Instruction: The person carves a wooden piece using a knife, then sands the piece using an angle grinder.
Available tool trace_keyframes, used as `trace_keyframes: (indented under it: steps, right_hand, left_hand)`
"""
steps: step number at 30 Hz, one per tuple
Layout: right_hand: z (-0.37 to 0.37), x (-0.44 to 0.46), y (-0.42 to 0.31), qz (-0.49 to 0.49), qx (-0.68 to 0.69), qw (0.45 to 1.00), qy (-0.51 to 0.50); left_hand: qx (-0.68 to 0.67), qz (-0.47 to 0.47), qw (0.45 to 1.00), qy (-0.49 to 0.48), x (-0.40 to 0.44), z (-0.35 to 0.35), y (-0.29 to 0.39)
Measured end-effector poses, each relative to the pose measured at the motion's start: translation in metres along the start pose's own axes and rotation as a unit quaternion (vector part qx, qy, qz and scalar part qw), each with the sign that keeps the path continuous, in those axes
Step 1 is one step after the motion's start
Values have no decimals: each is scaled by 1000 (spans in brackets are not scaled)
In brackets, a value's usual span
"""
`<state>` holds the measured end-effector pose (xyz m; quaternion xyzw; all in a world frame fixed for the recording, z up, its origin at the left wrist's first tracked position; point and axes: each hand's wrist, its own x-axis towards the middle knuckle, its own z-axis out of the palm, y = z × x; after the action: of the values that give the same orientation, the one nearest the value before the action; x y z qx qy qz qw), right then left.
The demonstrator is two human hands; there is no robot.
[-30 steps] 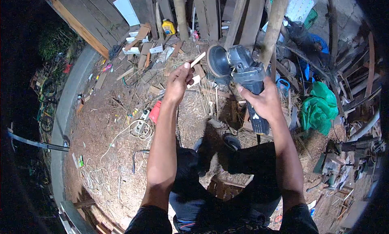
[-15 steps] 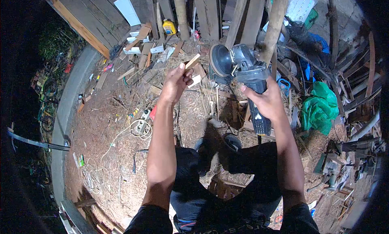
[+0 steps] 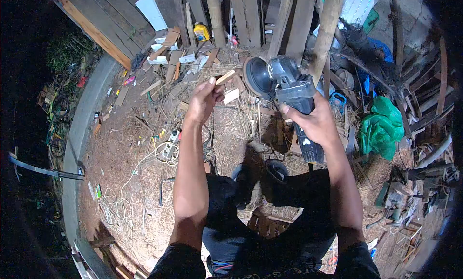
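Observation:
Pinched in my left hand (image 3: 205, 99) is a small piece of wood (image 3: 225, 78), its free end pointing up and right. My right hand (image 3: 314, 118) is wrapped round the body of an angle grinder (image 3: 295, 88), which is held upright. The grinder's round disc (image 3: 257, 76) faces left, close to the wood's free end; whether they touch I cannot tell. Part of the grinder's grip is hidden behind my fingers and thumb.
On the ground to the left lie a power strip (image 3: 169, 146) and a tangled pale cord (image 3: 115, 211). A yellow bottle (image 3: 201, 32) stands by the plank wall (image 3: 247, 18). To the right is a green plastic bag (image 3: 383, 127). Wood scraps and straw litter the floor.
The grinder has shifted a little left, its disc now nearer the piece of wood. The wood has tilted flatter, and my left hand has moved slightly left.

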<state>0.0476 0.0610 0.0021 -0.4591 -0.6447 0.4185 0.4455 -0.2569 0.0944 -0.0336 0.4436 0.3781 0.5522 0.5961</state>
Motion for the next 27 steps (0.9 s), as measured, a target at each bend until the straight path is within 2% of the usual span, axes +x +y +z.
trace_keyframes:
  steps: [5, 11, 14, 20, 27]
  right_hand:
    - [0, -2, -5, 0, 3, 1000, 2]
    - [1, -2, -1, -9, -6, 1000, 0]
    - [0, -2, -1, -7, -22, 1000, 4]
    - [1, -3, -5, -18, -9, 1000, -8]
    - [1, -5, -6, -7, -4, 1000, -10]
  left_hand:
    - [24, -5, 1000, 13, -4, 14, 8]
    - [12, -4, 1000, 6, -3, -3, 1]
    - [55, -16, 998, 30, -10, 14, 16]
    - [54, -12, 998, -30, -4, -6, 4]
    - [72, -18, 997, -6, -11, 6, 14]
